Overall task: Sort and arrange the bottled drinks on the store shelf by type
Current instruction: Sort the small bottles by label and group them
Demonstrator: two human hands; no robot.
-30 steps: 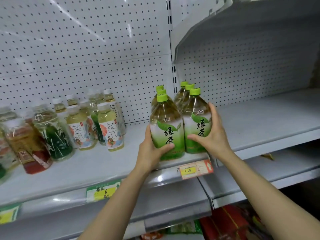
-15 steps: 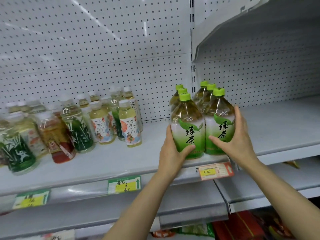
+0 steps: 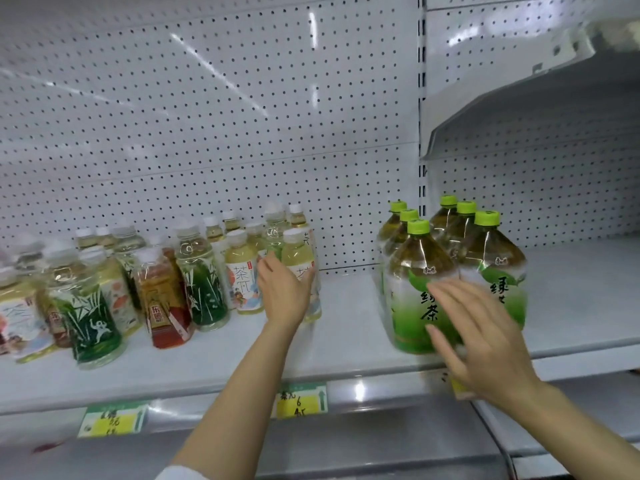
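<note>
The left hand [image 3: 282, 292] wraps its fingers round a pale tea bottle [image 3: 300, 271] at the small bottles' right edge. The right hand [image 3: 481, 341], fingers spread, hovers before the green tea bottles [image 3: 420, 285]; bare shelf [image 3: 349, 317] lies between the groups.

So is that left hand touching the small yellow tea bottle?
Touching. The head view shows the left hand with fingers wrapped on the yellow tea bottle.

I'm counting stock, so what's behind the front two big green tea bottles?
Behind the front bottles stand four more green-capped bottles, two per row, making six. Their lower bodies are hidden by the front pair, and the right hand covers part of the front labels.
</note>
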